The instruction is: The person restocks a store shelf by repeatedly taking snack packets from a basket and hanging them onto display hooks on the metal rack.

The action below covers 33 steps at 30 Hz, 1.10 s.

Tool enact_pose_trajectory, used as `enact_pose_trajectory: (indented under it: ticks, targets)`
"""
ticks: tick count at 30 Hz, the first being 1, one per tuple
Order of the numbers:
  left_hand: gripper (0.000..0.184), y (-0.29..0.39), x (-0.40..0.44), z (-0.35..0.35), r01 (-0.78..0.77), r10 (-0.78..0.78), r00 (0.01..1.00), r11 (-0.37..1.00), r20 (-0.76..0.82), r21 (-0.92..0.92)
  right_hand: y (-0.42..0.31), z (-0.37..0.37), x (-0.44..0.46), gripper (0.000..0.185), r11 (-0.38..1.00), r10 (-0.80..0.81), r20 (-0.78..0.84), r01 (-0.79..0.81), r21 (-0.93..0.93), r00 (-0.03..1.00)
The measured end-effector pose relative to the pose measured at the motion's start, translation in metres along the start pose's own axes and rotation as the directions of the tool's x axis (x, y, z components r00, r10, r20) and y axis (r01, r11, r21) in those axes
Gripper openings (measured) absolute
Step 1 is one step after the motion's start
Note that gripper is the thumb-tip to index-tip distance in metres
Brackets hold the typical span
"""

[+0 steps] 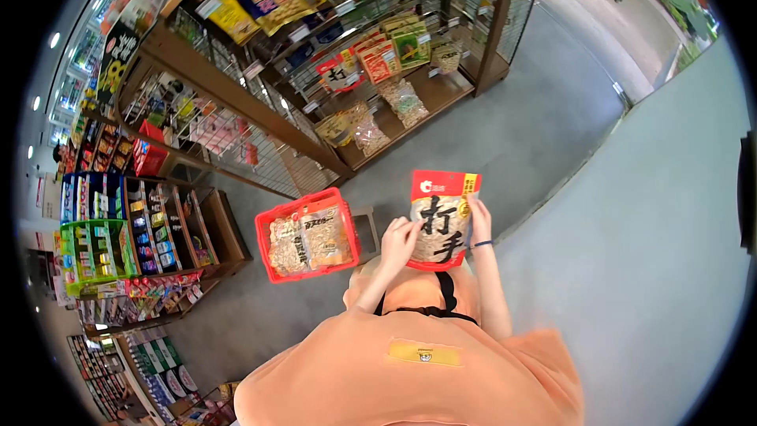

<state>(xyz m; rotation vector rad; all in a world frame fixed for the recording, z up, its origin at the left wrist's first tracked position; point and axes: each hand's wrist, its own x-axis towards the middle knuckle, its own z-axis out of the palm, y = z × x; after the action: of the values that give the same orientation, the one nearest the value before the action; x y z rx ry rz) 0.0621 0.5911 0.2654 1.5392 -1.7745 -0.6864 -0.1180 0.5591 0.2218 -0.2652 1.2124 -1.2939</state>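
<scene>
A snack bag with a red top band, a red bottom edge and large black characters is held upright before my body. My left hand grips its left side, with bent fingers over the front edge. On the opposite side, my right hand is closed around the bag's right edge; a dark band circles that wrist. To the left of my left hand is a red basket. Inside it lie brownish snack bags with dark lettering.
Ahead stands a brown shelf unit with wire sides, stocked with several snack bags. More shelves with small packages line the left. Grey floor runs to a doorway at the upper right. A pale wall rises on my right.
</scene>
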Motion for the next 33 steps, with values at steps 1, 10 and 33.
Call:
enact_pose_trajectory:
  ticks: [1, 10, 33]
  targets:
    - [0.018, 0.011, 0.006, 0.011, -0.036, 0.036, 0.999, 0.999, 0.026, 0.006, -0.014, -0.012, 0.002, 0.026, 1.0, -0.01, 0.002, 0.01, 0.016, 1.0]
    - [0.02, 0.025, 0.034, 0.035, 0.004, -0.003, 0.999, 1.0, 0.054, -0.01, -0.048, -0.028, 0.025, 0.021, 0.993, 0.035, 0.064, -0.042, 0.115, 0.997]
    - [0.024, -0.089, 0.177, -0.033, 0.248, -0.39, 0.81, 0.904, -0.437, -0.348, -0.056, 0.213, 0.184, 0.019, 0.952, 0.248, 0.469, -0.123, -0.281, 0.848]
